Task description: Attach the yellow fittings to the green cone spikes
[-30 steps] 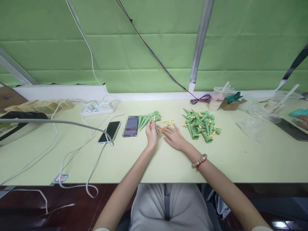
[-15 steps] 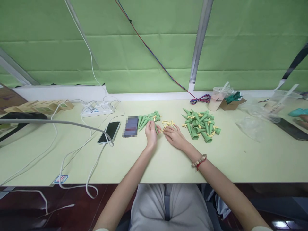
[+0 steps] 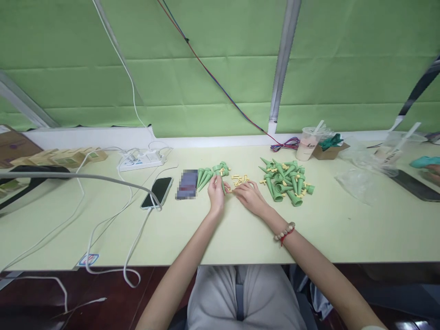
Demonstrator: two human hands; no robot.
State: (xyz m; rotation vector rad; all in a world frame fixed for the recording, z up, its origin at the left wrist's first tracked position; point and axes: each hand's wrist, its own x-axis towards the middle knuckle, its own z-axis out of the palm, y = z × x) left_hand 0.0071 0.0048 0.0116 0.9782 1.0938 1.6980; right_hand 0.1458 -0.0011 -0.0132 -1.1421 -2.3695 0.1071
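Note:
My left hand (image 3: 216, 192) is closed round a green cone-shaped spike (image 3: 222, 184) at the near end of a row of green spikes (image 3: 209, 173) lying on the pale table (image 3: 240, 229). Beside it, my right hand (image 3: 250, 197) rests on the table with fingers bent, its fingertips at several small yellow plastic parts (image 3: 239, 178); whether it pinches one I cannot tell. A loose pile of green spikes with yellow parts (image 3: 285, 181) lies to the right of my right hand. A bead bracelet (image 3: 284, 231) is on my right wrist.
A phone (image 3: 157, 192) with a white cable and a blurred card (image 3: 187, 183) lie left of the spikes. A power strip (image 3: 140, 159), small boxes (image 3: 58, 157), a drink cup (image 3: 307, 143), clear bags (image 3: 360, 181) and a second cup (image 3: 395, 149) stand further off. Another person's hand (image 3: 433, 172) shows at the right edge.
Both hands stay at the same spot between the spike row and the yellow parts; the fingers shift only slightly. The camera has tipped a little.

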